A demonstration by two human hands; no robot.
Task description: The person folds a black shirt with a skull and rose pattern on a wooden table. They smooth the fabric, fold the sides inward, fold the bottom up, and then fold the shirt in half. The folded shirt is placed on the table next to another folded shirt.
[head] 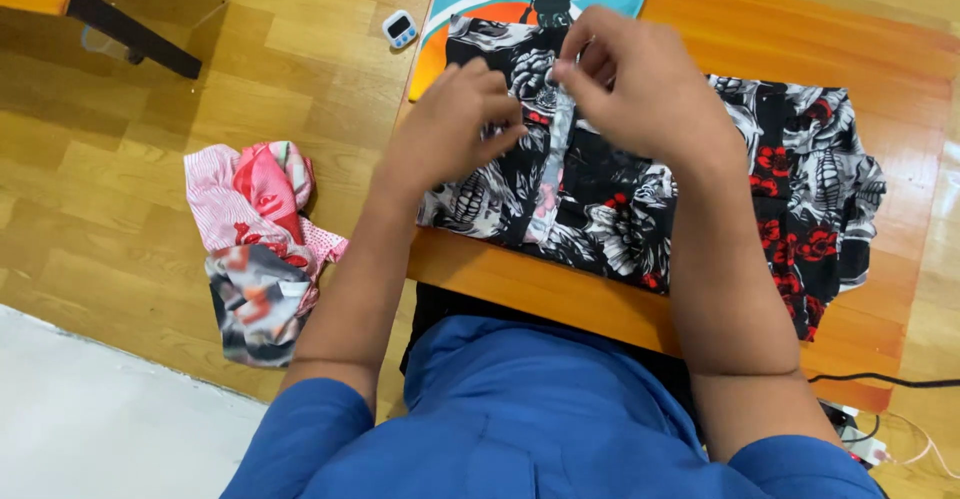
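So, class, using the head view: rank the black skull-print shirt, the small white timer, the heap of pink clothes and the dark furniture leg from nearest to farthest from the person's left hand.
From the left hand:
1. Black skull-print shirt, under the fingers on the table.
2. Small white timer, up on the floor.
3. Heap of pink clothes, lower left on the floor.
4. Dark furniture leg, top left.

Floor (150,169) was light wood parquet, boards staggered, glare from overhead light toward the upper right. Low orange wooden table (560,294) stood under and ahead of the fingers. Dark furniture leg (130,34) with an orange top crossed the far upper-left corner, well left of the fingers. White mat (90,419) covered the lower left. Black cable (900,381) ran lower right.
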